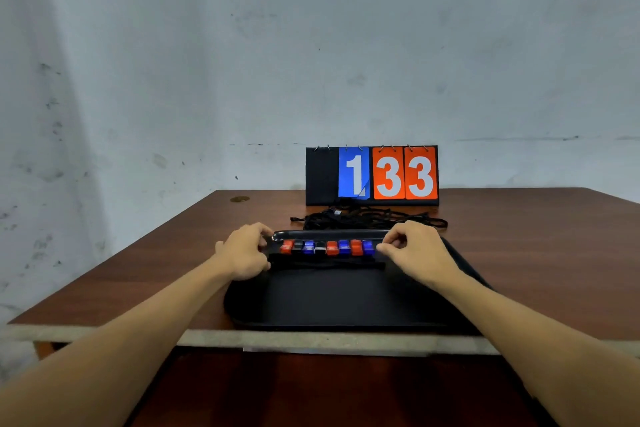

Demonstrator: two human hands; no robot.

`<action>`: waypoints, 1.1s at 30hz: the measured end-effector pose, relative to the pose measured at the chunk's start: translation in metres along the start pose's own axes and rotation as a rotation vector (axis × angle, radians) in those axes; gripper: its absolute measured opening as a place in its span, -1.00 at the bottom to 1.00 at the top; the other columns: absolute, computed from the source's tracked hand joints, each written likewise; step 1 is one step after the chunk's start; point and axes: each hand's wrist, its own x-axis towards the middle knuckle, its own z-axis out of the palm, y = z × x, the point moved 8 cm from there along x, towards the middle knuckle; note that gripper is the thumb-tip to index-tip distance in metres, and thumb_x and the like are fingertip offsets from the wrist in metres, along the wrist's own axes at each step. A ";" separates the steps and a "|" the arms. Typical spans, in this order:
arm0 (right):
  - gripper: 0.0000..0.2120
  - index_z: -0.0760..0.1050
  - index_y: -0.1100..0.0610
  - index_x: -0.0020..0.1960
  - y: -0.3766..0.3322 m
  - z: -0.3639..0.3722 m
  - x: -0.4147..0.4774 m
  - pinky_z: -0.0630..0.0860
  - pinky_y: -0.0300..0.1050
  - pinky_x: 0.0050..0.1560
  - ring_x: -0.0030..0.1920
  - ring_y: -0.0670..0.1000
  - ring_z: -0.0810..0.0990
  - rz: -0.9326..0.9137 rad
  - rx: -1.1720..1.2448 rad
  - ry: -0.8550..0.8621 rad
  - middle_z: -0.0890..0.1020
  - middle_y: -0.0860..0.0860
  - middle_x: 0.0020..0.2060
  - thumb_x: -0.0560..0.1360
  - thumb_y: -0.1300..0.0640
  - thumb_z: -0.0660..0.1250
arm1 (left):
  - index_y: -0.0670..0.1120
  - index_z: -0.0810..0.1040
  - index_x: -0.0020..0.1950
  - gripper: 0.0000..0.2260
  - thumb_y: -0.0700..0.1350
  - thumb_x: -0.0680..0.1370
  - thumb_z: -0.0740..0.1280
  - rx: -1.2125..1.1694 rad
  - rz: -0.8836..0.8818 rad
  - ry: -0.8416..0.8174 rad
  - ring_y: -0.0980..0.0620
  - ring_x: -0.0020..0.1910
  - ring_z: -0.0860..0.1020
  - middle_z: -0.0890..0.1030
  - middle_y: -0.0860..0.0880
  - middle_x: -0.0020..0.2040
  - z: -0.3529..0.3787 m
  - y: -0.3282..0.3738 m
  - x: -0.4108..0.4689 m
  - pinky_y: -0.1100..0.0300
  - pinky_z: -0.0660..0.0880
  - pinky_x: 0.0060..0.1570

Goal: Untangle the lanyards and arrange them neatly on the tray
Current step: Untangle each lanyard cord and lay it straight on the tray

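The left hand's fingers (265, 231) are curled at the left end of a row of clips (327, 248), with the thumb lower, by the black cords (329, 264). Whether this left hand (242, 251) actually grips anything cannot be told. The right hand (415, 251) is curled the same way at the row's other end. Its thumb and forefinger tips come together just beside the last blue clip, but what, if anything, lies between them is too small to see. Both hands rest over the far part of a black tray (346, 305). The tray holds the arranged lanyards: their clips sit side by side in a straight line near the far rim, running red, black, blue, white-and-black, red, blue, red, blue from left to right. Their dark cords lie in a flat band just nearer the person. The near half of the tray shows only its dark surface. Just behind the tray's far rim, on the brown table (166, 253), lies a loose tangled heap of black lanyards (367, 218). Behind the heap stands a flip scoreboard (372, 175) showing a blue 1 and an orange 33, against a pale wall (311, 45).
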 end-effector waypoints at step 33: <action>-0.84 0.56 0.05 -0.08 0.037 0.015 0.118 0.48 -0.16 0.04 -0.03 -0.08 0.53 -0.022 0.020 -0.131 0.63 0.01 -0.04 0.56 0.00 0.27 | 0.08 0.60 -0.05 -0.80 -0.21 0.55 0.26 -0.206 0.339 0.065 0.22 -0.21 0.51 0.56 0.17 -0.14 0.018 0.115 0.087 0.17 0.44 0.11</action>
